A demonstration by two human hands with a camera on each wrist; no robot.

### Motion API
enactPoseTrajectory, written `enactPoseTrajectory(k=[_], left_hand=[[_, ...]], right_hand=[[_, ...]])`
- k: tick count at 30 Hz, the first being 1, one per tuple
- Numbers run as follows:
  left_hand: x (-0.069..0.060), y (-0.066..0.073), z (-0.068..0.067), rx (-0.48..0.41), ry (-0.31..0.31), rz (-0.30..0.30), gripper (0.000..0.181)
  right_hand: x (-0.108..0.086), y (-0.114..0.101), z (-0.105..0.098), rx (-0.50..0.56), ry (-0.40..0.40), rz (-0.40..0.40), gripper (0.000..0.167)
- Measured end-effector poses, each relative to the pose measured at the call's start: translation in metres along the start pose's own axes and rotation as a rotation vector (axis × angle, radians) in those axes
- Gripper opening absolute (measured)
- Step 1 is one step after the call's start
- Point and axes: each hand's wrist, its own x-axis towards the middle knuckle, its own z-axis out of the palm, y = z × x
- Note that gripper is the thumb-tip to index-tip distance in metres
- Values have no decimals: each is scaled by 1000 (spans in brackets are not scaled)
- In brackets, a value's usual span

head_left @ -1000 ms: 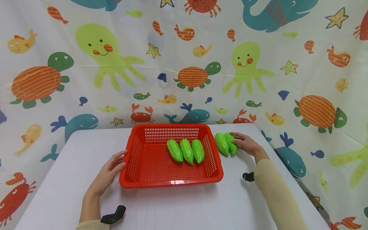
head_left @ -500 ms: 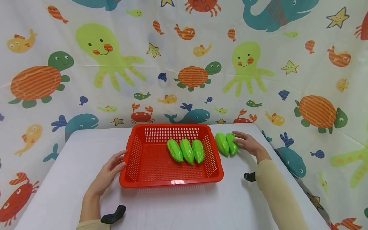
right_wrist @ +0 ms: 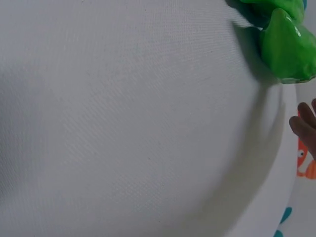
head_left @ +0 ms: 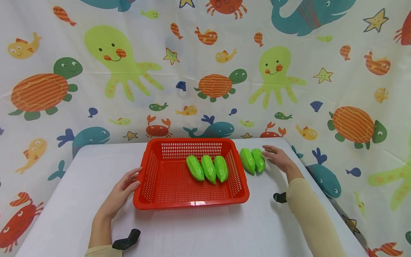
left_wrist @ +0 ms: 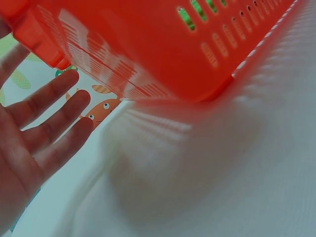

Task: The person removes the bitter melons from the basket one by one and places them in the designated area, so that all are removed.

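A red plastic basket (head_left: 189, 205) with slotted walls stands mid-table. Three glossy green ribbed fruits, pointed at one end, lie side by side in its right half, among them a middle fruit (head_left: 208, 169). My left hand (head_left: 120, 194) touches the basket's left rim with relaxed fingers; in the left wrist view, several fingers (left_wrist: 59, 101) stretch out beside the basket wall. Right of the basket, two more such fruits, a left one (head_left: 247, 161) and a right one (head_left: 258, 160), lie together on the table. My right hand (head_left: 280, 159) hovers just beside the right one, fingers loosely extended, holding nothing.
A white table (head_left: 192, 235) carries everything. A curtain (head_left: 205, 117) printed with sea animals hangs behind it and along the right side. Each wrist wears a small black camera, such as the left camera (head_left: 126, 241).
My right hand has drawn off the right-hand loose fruit and moved slightly to the right. The left hand, the basket and the fruits inside it stay as they were.
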Motion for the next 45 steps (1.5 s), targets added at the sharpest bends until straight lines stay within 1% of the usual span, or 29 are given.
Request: enactPoseTrajectory(k=[4, 7, 14, 17, 22, 25, 30, 33, 36, 39, 45], left_hand=[[1, 0, -1, -5, -3, -6, 59], [2, 0, -2, -7, -3, -10, 60], [4, -2, -4, -11, -4, -12, 60], [5, -1, -5, -11, -5, -11, 60], [6, 0, -6, -9, -11, -11, 59], [7, 1, -7, -11, -13, -10, 59], [8, 0, -7, -15, -16, -6, 59], [8, 0, -7, -18, -20, -6, 59], [9, -1, -8, -20, -20, -8, 60], [9, -1, -9, -17, -19, -8, 60], [10, -1, -10, -12, -21, 0, 59]], right_hand=[[3, -4, -2, 13, 38, -9, 65], [4, -10, -1, -2, 72, -25, 65], [2, -29, 6, -137, 143, -41, 68], [0, -38, 9, -171, 169, -48, 71], [-4, -54, 13, -147, 206, -72, 70], [-5, -63, 16, -122, 219, -90, 68], [-7, -76, 22, -101, 237, -118, 71], [-8, -84, 26, -88, 248, -139, 69], [-10, -92, 31, -63, 254, -153, 68], [-11, -100, 36, -34, 255, -150, 68], [-14, -113, 45, 8, 243, -161, 73]])
